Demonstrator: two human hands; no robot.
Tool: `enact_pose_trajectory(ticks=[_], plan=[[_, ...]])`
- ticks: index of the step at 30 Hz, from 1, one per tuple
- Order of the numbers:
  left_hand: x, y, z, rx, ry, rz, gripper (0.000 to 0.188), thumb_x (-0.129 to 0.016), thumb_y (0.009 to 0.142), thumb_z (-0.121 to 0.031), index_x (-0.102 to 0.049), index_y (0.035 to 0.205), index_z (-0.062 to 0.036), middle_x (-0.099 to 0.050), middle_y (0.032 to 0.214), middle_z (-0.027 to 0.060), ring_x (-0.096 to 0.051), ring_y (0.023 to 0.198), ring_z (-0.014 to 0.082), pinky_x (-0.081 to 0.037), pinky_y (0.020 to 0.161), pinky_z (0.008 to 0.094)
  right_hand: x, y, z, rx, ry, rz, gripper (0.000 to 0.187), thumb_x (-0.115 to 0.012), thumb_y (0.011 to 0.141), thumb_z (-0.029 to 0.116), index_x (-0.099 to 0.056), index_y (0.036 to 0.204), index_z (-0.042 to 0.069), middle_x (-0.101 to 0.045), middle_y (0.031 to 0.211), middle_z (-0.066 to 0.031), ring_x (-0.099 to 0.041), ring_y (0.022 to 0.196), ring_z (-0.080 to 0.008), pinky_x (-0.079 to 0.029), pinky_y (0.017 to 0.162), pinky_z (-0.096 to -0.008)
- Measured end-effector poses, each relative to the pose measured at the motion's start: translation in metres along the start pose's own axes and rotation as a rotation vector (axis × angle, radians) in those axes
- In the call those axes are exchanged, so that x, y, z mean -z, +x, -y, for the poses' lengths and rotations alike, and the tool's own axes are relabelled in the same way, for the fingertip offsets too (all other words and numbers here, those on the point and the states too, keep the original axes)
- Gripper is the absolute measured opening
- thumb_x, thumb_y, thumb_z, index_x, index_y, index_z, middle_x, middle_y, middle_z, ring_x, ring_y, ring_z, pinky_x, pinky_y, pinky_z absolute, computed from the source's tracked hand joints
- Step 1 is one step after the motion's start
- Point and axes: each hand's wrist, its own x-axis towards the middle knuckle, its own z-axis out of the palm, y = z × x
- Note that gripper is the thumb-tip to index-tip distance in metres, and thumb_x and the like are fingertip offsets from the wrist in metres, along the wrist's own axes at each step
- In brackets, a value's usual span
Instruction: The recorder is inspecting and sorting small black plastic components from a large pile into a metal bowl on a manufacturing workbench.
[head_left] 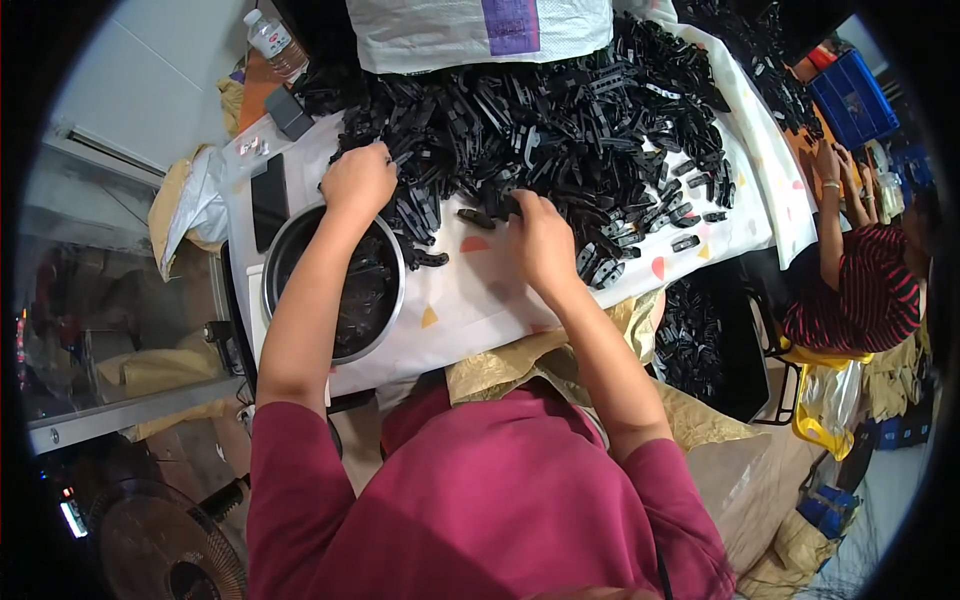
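Note:
A big heap of small black plastic parts (510, 120) covers the far half of the cloth-covered table (470, 300). My left hand (360, 182) is curled at the heap's left edge, above the metal bowl (400, 290); its fingertips are hidden, so what it holds cannot be made out. Black parts lie inside the bowl, below my left forearm. At the near edge of the heap, my right hand (543, 240) has its fingers bent around a black plastic part (509, 200). One loose black part (476, 218) lies just left of those fingers.
A white woven sack (430, 40) stands behind the heap. To the left are a dark phone (269, 203), a grey block (288, 113) and a plastic bottle (275, 45). A black crate (735, 350) of parts sits below the right table edge. Another person (850, 270) works at far right.

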Motion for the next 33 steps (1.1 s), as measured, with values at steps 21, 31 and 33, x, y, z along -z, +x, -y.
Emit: enact_pose_trajectory(ticks=[21,31,33], plan=[[0.090,-0.073,-0.053,-0.719,-1.000,0.414,0.021,-0.066,0.080,-0.014,-0.061,0.095,0.0000,-0.063,0.081,0.0054,-0.060,0.072,0.0092,-0.047,0.063,0.0235,0.091,-0.014,0.051,0.347,0.489,-0.195,0.021,-0.070,0.066,-0.008,-0.063,0.084,0.000,-0.058,0.084,-0.0093,-0.056,0.073,-0.0164,-0.046,0.058,-0.0240],[0.070,-0.083,-0.047,-0.824,-0.873,0.135,0.034,-0.075,0.063,-0.013,-0.057,0.090,-0.0021,-0.063,0.085,0.0100,-0.063,0.075,0.0235,-0.048,0.064,0.0296,0.091,-0.013,0.044,0.210,0.554,0.070,0.042,-0.070,0.075,0.008,-0.051,0.111,-0.002,-0.057,0.096,-0.0097,-0.061,0.084,-0.0173,-0.050,0.069,-0.0243],[0.070,-0.084,-0.042,-0.828,-0.863,0.193,0.033,-0.074,0.064,-0.013,-0.057,0.090,-0.0023,-0.063,0.086,0.0101,-0.062,0.075,0.0243,-0.048,0.064,0.0300,0.087,-0.015,0.043,0.199,0.545,0.065,0.040,-0.072,0.074,0.010,-0.052,0.106,-0.002,-0.058,0.096,-0.0105,-0.061,0.079,-0.0149,-0.049,0.069,-0.0247]])
